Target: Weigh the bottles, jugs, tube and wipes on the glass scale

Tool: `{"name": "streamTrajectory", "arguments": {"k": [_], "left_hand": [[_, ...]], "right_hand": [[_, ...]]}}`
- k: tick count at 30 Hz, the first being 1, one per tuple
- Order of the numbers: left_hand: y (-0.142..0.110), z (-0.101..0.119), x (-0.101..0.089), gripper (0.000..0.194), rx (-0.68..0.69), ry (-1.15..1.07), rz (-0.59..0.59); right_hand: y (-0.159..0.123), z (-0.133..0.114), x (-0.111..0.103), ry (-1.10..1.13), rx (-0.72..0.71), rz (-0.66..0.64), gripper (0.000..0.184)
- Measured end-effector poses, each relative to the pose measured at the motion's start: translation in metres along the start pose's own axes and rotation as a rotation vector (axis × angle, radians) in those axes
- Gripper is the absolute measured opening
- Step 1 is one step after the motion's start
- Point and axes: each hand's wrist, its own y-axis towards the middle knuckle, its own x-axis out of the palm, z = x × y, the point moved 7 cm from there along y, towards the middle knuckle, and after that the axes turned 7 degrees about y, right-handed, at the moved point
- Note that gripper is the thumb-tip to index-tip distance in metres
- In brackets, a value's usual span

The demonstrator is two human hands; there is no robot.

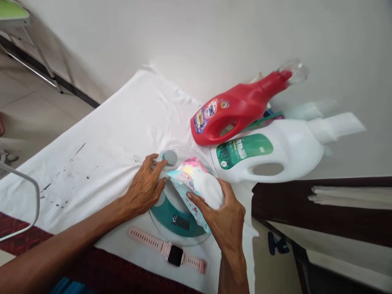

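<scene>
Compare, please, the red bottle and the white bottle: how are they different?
The red bottle has a clear cap; the white bottle has a white one. The red bottle's label is mostly purple, the white bottle's green. Both have a handle opening.

Behind my surface (113, 134), draped in wrinkled white cloth, a plain pale wall (214, 36) fills the top of the frame. Upper left, there's a green-topped piece of furniture (14, 10) on metal legs, over pale floor tiles (33, 102); lower right, dark footwear (277, 244) on the floor. Soft, even light here.
</scene>
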Motion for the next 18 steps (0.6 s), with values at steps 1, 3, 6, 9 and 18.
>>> {"name": "streamTrajectory", "arguments": {"k": [1, 3, 6, 9, 18], "left_hand": [[-0.001, 0.0, 0.001, 0.044, -0.007, -0.006, 0.014], [-0.004, 0.0, 0.003, 0.046, -0.013, -0.027, 0.049], [-0.006, 0.002, 0.005, 0.048, 0.004, -0.038, 0.113], [-0.007, 0.003, 0.005, 0.05, 0.019, -0.047, 0.156], [-0.013, -0.005, 0.023, 0.062, 0.01, -0.036, 0.225]], "right_hand": [[0.003, 0.0, -0.004, 0.047, 0.036, -0.014, 0.078], [0.013, -0.007, -0.01, 0.141, 0.077, -0.028, 0.074], [0.042, -0.041, -0.01, 0.235, -0.031, 0.069, 0.07], [0.087, -0.09, 0.027, 0.326, -0.2, 0.067, 0.067], [0.272, -0.175, 0.168, -0.081, -0.287, 0.032, 0.066]]}}
